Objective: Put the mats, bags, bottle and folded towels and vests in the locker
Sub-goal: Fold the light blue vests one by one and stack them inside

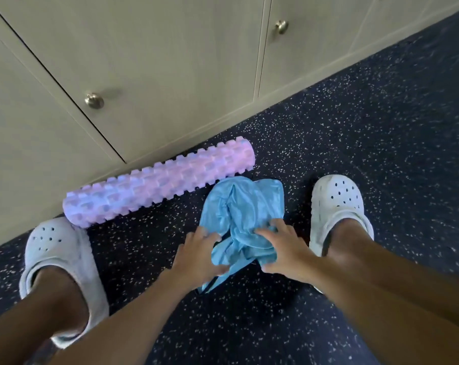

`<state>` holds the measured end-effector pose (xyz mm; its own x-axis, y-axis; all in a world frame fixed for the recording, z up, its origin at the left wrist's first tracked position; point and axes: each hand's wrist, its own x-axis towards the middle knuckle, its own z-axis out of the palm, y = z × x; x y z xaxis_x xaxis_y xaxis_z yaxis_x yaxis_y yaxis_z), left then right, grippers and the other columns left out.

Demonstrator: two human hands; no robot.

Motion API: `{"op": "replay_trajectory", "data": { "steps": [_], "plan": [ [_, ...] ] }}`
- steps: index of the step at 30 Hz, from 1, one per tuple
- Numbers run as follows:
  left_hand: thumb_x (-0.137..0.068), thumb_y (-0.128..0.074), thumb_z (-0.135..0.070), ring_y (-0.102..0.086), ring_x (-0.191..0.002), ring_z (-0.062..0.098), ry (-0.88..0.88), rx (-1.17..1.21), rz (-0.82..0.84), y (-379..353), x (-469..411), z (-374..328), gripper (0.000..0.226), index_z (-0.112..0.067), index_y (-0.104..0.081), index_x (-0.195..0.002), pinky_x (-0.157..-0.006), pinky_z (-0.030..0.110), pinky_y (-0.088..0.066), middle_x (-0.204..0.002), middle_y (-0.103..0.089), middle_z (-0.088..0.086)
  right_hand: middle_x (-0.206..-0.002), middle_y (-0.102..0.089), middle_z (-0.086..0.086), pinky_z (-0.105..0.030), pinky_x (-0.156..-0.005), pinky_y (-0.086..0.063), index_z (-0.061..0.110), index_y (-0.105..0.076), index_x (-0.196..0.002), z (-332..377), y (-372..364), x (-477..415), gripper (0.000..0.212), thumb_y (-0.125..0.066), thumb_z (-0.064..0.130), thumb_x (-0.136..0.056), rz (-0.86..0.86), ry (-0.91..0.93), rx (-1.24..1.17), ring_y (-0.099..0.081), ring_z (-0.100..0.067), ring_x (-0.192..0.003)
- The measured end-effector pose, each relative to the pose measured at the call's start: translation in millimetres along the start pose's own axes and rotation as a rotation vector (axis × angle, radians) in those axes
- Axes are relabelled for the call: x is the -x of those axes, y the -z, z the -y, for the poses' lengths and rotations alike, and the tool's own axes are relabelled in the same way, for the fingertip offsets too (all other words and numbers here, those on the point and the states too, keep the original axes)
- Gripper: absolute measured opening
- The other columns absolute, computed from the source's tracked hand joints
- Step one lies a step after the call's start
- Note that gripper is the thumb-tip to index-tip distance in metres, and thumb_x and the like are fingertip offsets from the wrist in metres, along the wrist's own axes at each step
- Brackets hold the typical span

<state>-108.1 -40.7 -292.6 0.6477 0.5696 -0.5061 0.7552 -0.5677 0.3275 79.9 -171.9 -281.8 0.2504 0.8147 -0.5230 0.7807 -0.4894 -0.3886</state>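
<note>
We see both hands bunching a crumpled light blue cloth down on the dark speckled rubber floor

Cloth lies between our two feet, partly spread, near end gathered; vest or towel, we cannot tell. Left hand has fingers curled over its left edge, right hand has bent, spread fingers clutching the bunched middle. A pink-lilac knobbly foam roller lies just beyond, touching the cloth's far corner, along the base of the pale wooden locker doors, which are closed, with round metal knobs. White perforated clogs on both feet
</note>
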Motion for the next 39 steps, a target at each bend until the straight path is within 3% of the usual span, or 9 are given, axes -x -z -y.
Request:
{"op": "replay_trajectory", "data": {
  "steps": [4, 6, 9, 16, 21, 26, 31, 36, 39],
  "plan": [
    [-0.09, -0.066, -0.02, -0.051, -0.08, 0.018, -0.005, 0.081, -0.077, -17, 0, 2, 0.011, -0.016, -0.058, -0.082, -0.073, 0.033, -0.047, -0.088, -0.053, -0.001, -0.11, -0.051, -0.001, -0.02, -0.072, -0.044, 0.014, -0.061, -0.106, -8, -8, -8, 0.018, -0.056, 0.005, -0.091, -0.178, 0.005, -0.123, -0.054, -0.02, -0.094],
    [-0.09, -0.057, -0.007, -0.041, -0.063, 0.016, -0.009, 0.13, -0.147, -14, 4, 5, 0.036, -0.017, -0.04, -0.06, -0.057, 0.031, -0.035, -0.066, -0.043, -0.004, -0.09, -0.06, -0.001, -0.021, -0.058, -0.043, 0.012, -0.064, -0.09, -4, 5, -11, 0.016, -0.05, 0.004, -0.093, -0.242, -0.046, -0.211, -0.059, -0.017, -0.074],
    [-0.094, -0.058, -0.006, -0.055, -0.067, 0.021, -0.003, 0.284, -0.323, 22, 13, 4, 0.02, -0.011, -0.06, -0.074, -0.061, 0.031, -0.045, -0.071, -0.058, -0.001, -0.08, -0.066, 0.0, -0.03, -0.059, -0.048, 0.009, -0.068, -0.088, 7, 39, -11, 0.02, -0.05, 0.001, -0.091, -0.389, -0.02, -0.32, -0.061, -0.016, -0.067],
    [-0.095, -0.054, -0.005, -0.056, -0.07, 0.018, 0.066, 0.425, -0.722, 114, 24, 5, 0.012, -0.009, -0.066, -0.096, -0.065, 0.031, -0.043, -0.075, -0.063, 0.001, -0.091, -0.067, -0.001, -0.014, -0.073, -0.049, 0.012, -0.069, -0.089, 47, 113, -5, 0.016, -0.06, -0.001, -0.09, -0.732, 0.118, -0.619, -0.061, -0.012, -0.079],
    [-0.092, -0.055, -0.015, -0.051, -0.117, 0.03, 0.289, 0.067, -0.45, 106, 30, 25, 0.034, -0.019, -0.058, -0.125, -0.102, 0.046, -0.039, -0.128, -0.054, 0.008, -0.097, -0.065, -0.008, -0.031, -0.082, -0.052, 0.007, -0.066, -0.098, 47, 96, -5, 0.015, -0.06, -0.002, -0.088, -0.601, 0.108, -0.524, -0.061, -0.021, -0.09],
    [-0.091, -0.065, -0.024, -0.053, -0.112, 0.021, -0.055, 0.126, -0.4, 63, 28, 4, 0.032, -0.021, -0.061, -0.122, -0.101, 0.039, -0.041, -0.118, -0.054, -0.003, -0.093, -0.06, 0.001, -0.017, -0.069, -0.04, 0.019, -0.061, -0.094, 14, 48, -4, 0.012, -0.063, 0.009, -0.088, -0.395, 0.032, -0.383, -0.055, -0.015, -0.087],
    [-0.087, -0.068, -0.045, -0.036, -0.135, 0.017, -0.228, -0.084, -0.189, 28, 4, -22, 0.063, -0.032, -0.043, -0.143, -0.115, 0.04, -0.025, -0.145, -0.039, -0.008, -0.115, -0.044, 0.004, -0.034, -0.092, -0.045, 0.021, -0.055, -0.115, -15, 3, 7, 0.044, -0.075, 0.037, -0.078, -0.028, -0.027, -0.133, -0.044, -0.015, -0.107],
    [-0.093, -0.062, -0.023, -0.061, -0.081, 0.019, -0.1, -0.044, -0.235, 22, -12, -23, 0.006, -0.02, -0.066, -0.096, -0.096, 0.038, -0.039, -0.081, -0.066, -0.005, -0.101, -0.051, 0.002, -0.031, -0.079, -0.048, 0.012, -0.059, -0.088, -21, -18, 6, 0.009, -0.062, 0.019, -0.092, -0.161, 0.038, -0.059, -0.05, -0.017, -0.091],
    [-0.095, -0.058, -0.017, -0.057, -0.065, 0.023, -0.042, 0.132, -0.292, 33, -11, -21, 0.011, -0.012, -0.059, -0.084, -0.064, 0.036, -0.041, -0.068, -0.059, 0.001, -0.09, -0.056, 0.0, -0.032, -0.07, -0.045, 0.019, -0.052, -0.082, -15, 0, 0, 0.014, -0.055, 0.02, -0.095, -0.263, 0.033, -0.136, -0.052, -0.018, -0.08]
  ]
}}
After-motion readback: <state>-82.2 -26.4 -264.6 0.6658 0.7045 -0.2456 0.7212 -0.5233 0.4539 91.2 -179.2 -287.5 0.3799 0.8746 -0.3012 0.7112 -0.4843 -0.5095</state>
